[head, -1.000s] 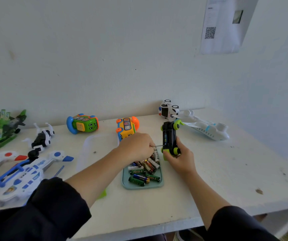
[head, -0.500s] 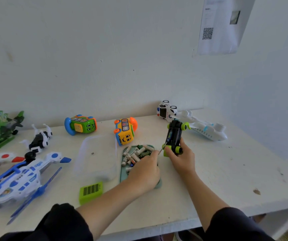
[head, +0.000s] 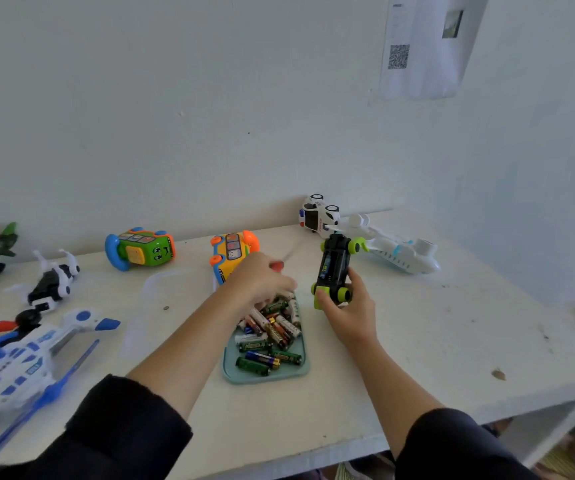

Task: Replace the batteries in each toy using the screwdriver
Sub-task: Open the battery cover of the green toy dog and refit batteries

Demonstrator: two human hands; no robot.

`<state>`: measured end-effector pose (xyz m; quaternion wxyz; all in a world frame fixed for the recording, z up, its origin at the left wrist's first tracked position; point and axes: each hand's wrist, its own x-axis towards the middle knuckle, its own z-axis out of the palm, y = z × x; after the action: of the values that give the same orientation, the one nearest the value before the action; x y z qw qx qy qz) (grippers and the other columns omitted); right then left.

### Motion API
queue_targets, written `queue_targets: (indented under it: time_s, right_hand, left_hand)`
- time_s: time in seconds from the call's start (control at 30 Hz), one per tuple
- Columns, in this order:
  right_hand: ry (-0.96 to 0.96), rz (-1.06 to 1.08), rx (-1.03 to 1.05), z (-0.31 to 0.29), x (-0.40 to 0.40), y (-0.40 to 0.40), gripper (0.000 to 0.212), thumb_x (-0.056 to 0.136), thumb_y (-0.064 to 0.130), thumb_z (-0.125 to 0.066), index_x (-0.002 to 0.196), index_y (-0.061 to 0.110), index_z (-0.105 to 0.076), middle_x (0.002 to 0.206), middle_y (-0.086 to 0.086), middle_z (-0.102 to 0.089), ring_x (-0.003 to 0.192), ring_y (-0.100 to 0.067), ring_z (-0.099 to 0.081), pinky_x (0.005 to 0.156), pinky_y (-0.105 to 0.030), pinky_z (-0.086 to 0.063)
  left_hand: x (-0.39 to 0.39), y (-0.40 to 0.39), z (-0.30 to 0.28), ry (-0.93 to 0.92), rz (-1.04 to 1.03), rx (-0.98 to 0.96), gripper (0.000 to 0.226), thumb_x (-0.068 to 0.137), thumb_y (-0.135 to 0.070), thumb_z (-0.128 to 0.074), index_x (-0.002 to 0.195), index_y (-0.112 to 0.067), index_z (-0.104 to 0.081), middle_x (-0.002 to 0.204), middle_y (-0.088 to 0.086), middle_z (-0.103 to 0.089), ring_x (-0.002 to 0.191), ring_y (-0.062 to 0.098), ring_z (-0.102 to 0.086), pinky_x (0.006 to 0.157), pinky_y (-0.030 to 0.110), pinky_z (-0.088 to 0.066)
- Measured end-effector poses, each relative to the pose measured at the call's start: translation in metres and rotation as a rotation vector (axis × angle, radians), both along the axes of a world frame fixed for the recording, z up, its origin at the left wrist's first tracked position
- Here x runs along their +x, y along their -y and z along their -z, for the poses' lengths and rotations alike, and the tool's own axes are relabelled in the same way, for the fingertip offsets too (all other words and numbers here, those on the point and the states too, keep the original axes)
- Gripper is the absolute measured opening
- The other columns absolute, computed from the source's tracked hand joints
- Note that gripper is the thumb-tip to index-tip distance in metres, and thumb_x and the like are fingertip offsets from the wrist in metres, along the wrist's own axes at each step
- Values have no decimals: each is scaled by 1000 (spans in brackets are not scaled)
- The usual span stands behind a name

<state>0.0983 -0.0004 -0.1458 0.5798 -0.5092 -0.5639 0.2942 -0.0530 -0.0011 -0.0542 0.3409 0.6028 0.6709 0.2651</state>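
Surface: white table (head: 417, 341), scuffed, set against a pale wall (head: 210, 98); a paper sheet with a QR code (head: 417, 46) hung at 1 o'clock.
Hidden or unclear: screwdriver (head: 284, 259) blurred, only a red handle end and thin shaft showing above the left hand (head: 262, 284); fingertips lost among the batteries (head: 272, 336).
Left hand: fingers curled round the screwdriver, reaching down into the teal tray (head: 265, 375) at centre.
Right hand (head: 348, 313): gripped the black and green toy car (head: 333, 268), stood nearly on end just beside the tray at 3 o'clock.
Around: yellow bus toy (head: 232, 251) behind the left hand, partly covered by it; green bus toy (head: 140, 249) at 10 o'clock; white aeroplane (head: 400, 254) and white police car (head: 319, 216) at 1 o'clock; black and white dog toy (head: 52, 278) and blue and white helicopter (head: 19, 358) at 9 o'clock, the latter cut off by the left edge.
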Motion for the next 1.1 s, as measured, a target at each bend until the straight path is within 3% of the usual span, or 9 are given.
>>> queue_targets:
  time_s: [0.1, 0.33, 0.5, 0.6, 0.67, 0.77, 0.87, 0.97, 1.1]
  right_hand:
    - [43, -1, 1, 2, -2, -2, 59, 80, 18, -71, 133, 18, -46, 80, 15, -58, 71, 0, -58, 58, -2, -41]
    - [103, -18, 12, 7, -2, -7, 59, 78, 18, -71, 131, 21, -47, 83, 12, -62, 75, -9, -65, 69, -23, -55]
    - [201, -22, 25, 9, -4, -9, 58, 77, 18, -72, 130, 23, -48, 79, 17, -60, 71, -4, -62, 63, -12, -47]
    - [227, -11, 22, 10, -4, -8, 62, 78, 20, -71, 134, 19, -45, 86, 6, -59, 81, -15, -59, 70, -24, -48]
    - [278, 1, 49, 11, -4, -10, 63, 77, 21, -72, 133, 15, -45, 95, -1, -55, 90, -21, -54, 79, -34, -47]
    - [304, -4, 20, 11, -4, -11, 78, 79, 22, -71, 144, 14, -29, 97, -1, -53, 91, -20, -52, 77, -30, -42]
    - [274, 5, -2, 11, -2, -7, 90, 79, 23, -71, 148, 21, -13, 93, -1, -55, 84, -20, -55, 74, -30, -43]
    - [322, 45, 56, 10, -3, -4, 85, 78, 25, -72, 146, 25, -21, 86, 3, -55, 83, -22, -56, 82, -40, -46]
    - [384, 57, 89, 8, -5, -2, 78, 78, 25, -73, 143, 25, -31, 80, 12, -48, 88, -20, -52, 83, -36, -40]
  left_hand:
    - [20, -14, 9, 5, -67, 176, 34, 76, -23, -75, 72, -18, -41, 76, 3, -54, 71, 22, -57, 65, 35, -49]
    - [51, -31, 23, -147, -84, 314, 24, 76, -19, -71, 87, -10, -52, 89, 6, -59, 91, 25, -58, 61, 24, -36]
    - [44, -29, 15, -250, -22, 223, 27, 74, -10, -67, 72, -14, -41, 74, 6, -51, 77, 27, -55, 50, 25, -33]
    - [25, -22, 7, -311, 27, 93, 21, 79, -10, -64, 80, -10, -44, 72, 5, -54, 62, 22, -59, 52, 27, -48]
    - [-4, -19, -1, -489, 8, 100, 15, 82, -13, -62, 84, -7, -49, 64, 5, -51, 52, 19, -53, 46, 26, -43]
    - [-55, -6, -9, -716, -122, 100, 11, 81, -14, -57, 78, -9, -48, 61, 5, -48, 57, 22, -52, 54, 25, -41]
    - [-86, 9, -4, -686, -196, -103, 16, 80, -11, -57, 68, -9, -47, 56, 5, -52, 53, 22, -54, 55, 23, -43]
    - [-98, 17, -2, -671, -207, -70, 13, 83, -18, -57, 83, -6, -51, 68, 5, -52, 66, 26, -55, 62, 26, -45]
    - [-85, 38, 13, -677, -90, 2, 31, 86, -30, -61, 104, -7, -53, 83, 3, -51, 81, 24, -53, 65, 27, -39]
